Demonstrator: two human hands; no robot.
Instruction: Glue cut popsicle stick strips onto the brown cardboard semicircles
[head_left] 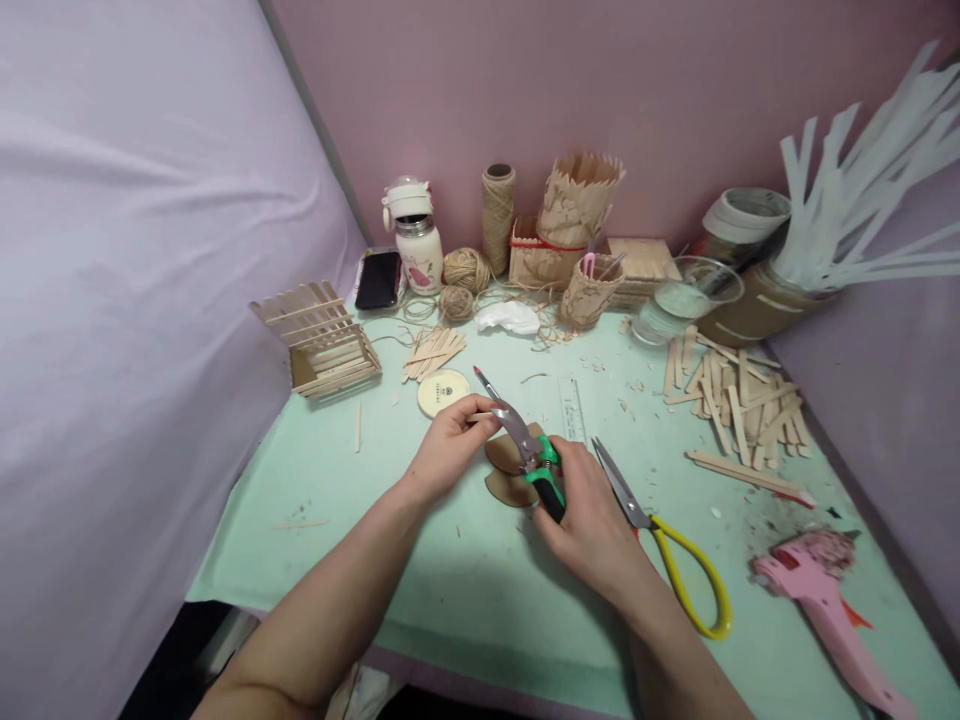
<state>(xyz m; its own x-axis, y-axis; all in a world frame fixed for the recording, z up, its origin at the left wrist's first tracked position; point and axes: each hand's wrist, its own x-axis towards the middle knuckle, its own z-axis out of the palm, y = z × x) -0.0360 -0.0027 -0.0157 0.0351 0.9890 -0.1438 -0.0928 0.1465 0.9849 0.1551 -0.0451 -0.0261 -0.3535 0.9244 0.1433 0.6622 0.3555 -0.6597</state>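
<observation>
As the right hand (589,505) grips green-and-black-handled metal cutters (551,490), the left hand (454,440) pinches a slim pale wooden stick (478,416)

The right fingers curl around the handles; the left thumb and forefinger are closed on the stick, whose end lies at the curved grey blades. Whether metal touches wood cannot be told. Below the cutters, partly covered by them, lie two flat brown rounded pieces (504,490). A clear plastic ruler (571,405) lies just beyond the right hand, and large scissors with looped yellow handles (726,600) crowd its outer side. Past the left hand sit a round cream lid (442,392) and a slatted wooden box (334,365). Farther right, a loose heap of round-ended wooden sticks (739,400) spreads above a smooth pink glue gun (821,605). At the back stand coarse twine balls (466,270) and a rough-sided wooden cup (589,297).
</observation>
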